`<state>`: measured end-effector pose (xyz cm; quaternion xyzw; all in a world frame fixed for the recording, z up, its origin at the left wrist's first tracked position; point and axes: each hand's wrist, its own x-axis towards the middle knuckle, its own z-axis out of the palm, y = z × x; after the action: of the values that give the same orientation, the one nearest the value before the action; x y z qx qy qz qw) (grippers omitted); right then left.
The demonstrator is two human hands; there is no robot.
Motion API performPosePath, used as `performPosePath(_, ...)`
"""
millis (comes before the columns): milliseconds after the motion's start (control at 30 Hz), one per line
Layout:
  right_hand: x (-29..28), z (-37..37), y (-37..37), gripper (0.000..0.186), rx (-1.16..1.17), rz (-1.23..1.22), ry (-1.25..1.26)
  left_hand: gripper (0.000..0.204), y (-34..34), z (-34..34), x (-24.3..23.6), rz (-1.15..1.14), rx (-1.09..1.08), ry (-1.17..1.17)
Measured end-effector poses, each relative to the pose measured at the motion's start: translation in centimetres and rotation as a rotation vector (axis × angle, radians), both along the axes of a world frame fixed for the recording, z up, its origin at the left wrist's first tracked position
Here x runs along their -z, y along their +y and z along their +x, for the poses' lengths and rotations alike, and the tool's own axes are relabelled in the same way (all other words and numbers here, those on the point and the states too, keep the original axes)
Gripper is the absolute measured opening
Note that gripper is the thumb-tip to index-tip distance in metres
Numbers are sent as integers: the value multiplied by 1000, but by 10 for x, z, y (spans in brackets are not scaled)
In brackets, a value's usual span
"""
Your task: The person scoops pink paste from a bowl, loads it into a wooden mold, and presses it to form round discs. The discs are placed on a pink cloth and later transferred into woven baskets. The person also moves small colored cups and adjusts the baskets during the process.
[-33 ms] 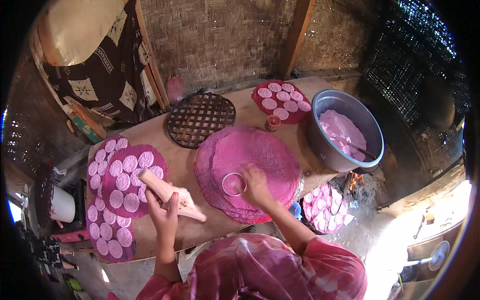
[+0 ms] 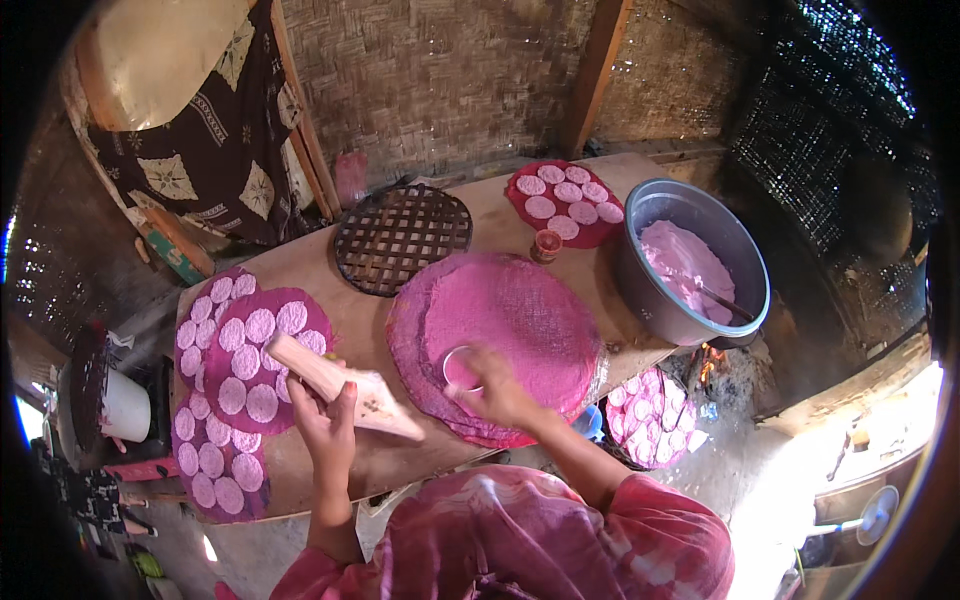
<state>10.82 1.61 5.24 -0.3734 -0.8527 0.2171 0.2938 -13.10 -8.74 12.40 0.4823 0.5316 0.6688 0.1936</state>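
My left hand (image 2: 327, 428) is wrapped round a pale wooden paddle (image 2: 375, 402), held aslant over the table's front part. My right hand (image 2: 502, 396) is at the right side of a thin, light-coloured ring (image 2: 447, 368). Its fingers are blurred, so I cannot tell whether they grip the ring or move inside it. Under the ring lies a stack of round pink cloths (image 2: 520, 310). To the left, pink cloths (image 2: 225, 345) carry rows of pale pink discs (image 2: 262, 403), partly overlapping one another.
A round, dark woven lattice tray (image 2: 400, 240) lies behind the stack. Another disc-covered cloth (image 2: 565, 203) and a small red cup (image 2: 546, 246) are at the back. A grey tub (image 2: 640, 280) of pink paste stands at right, near a fire (image 2: 711, 362). Below sits a disc pile (image 2: 650, 415).
My right hand has shifted slightly left and down, over the ring's right part. The ring sits slightly further left. The paddle has turned a little in my left hand.
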Motion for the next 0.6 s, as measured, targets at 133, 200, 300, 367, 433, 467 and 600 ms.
performPosePath(133, -43, -12, -46, 64, -133, -176, 142, 62, 23, 33, -26, 84, 93, -184)
performPosePath(200, -60, 3, -29, 61, -105, -164, 248, 65, 36, 36, -38, 21, 259, -26)
performPosePath(300, -85, 56, 2, 52, -202, -277, 182, 71, 43, 37, -48, -164, 490, 743)
performPosePath(367, -100, 83, 9, 49, -378, -280, 156, 68, 56, 49, -44, -305, 741, 994)
performPosePath(433, -113, 101, 13, 47, -597, -350, 105, 61, 57, 66, -38, -920, 730, -479)
performPosePath(467, -116, 107, 15, 43, -566, -189, 126, 60, 62, 75, -35, -1025, 747, -879)
performPosePath(600, -102, 126, 76, 59, -376, -165, -1, 56, 78, 115, -28, -803, 1028, -601)
